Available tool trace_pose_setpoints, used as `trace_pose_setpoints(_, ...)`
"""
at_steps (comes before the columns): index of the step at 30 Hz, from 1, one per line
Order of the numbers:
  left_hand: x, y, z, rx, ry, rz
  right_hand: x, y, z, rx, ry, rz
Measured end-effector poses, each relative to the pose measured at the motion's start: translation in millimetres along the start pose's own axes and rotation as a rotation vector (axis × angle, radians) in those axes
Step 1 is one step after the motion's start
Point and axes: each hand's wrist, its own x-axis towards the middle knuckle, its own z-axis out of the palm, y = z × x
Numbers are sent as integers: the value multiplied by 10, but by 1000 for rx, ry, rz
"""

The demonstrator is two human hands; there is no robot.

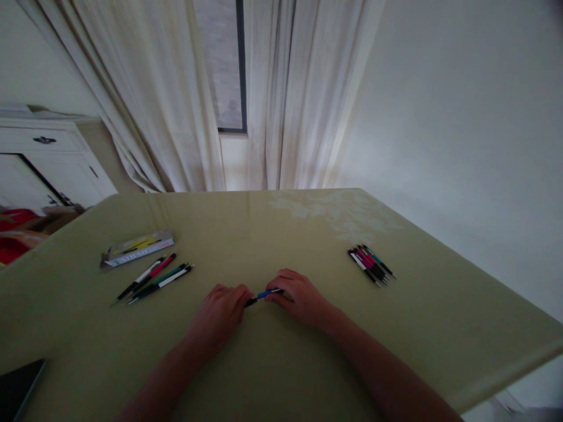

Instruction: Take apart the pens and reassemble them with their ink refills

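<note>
My left hand (pixel 220 313) and my right hand (pixel 299 296) rest on the green tablecloth (pixel 272 234), fingertips facing each other. Between them they pinch a blue and black pen (pixel 264 295), one hand at each end. The pen lies almost level just above the cloth. To the left lie several pens (pixel 153 278) in a loose row, with white, pink, green and black barrels. To the right sits a tight bundle of several pens (pixel 372 265).
A flat pen box (pixel 138 247) lies behind the left row of pens. A dark tablet or notebook corner (pixel 17 387) shows at the lower left. Behind the table hang white curtains (pixel 281 94); a white cabinet (pixel 44 158) stands at the left.
</note>
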Motion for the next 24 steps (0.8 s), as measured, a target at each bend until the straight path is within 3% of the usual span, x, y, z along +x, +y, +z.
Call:
trace_pose_setpoints(5, -5, -15, 20, -72, 24, -2, -3, 12, -5, 18, 18, 18)
trace_pose_setpoints(9, -6, -36, 28, -48, 76, 64, -5, 51, -3, 29, 9, 47)
trace_pose_setpoints(14, -15, -57, 24, -8, 129, 51, 7, 124, -27, 74, 24, 74)
trace_pose_setpoints(18, -34, -52, 40, 42, 87, 77, 8, 186, -46, 81, 53, 77)
trace_pose_setpoints(24, -33, -66, 39, 70, 96, -43, 1, 235, -61, 80, 87, 88)
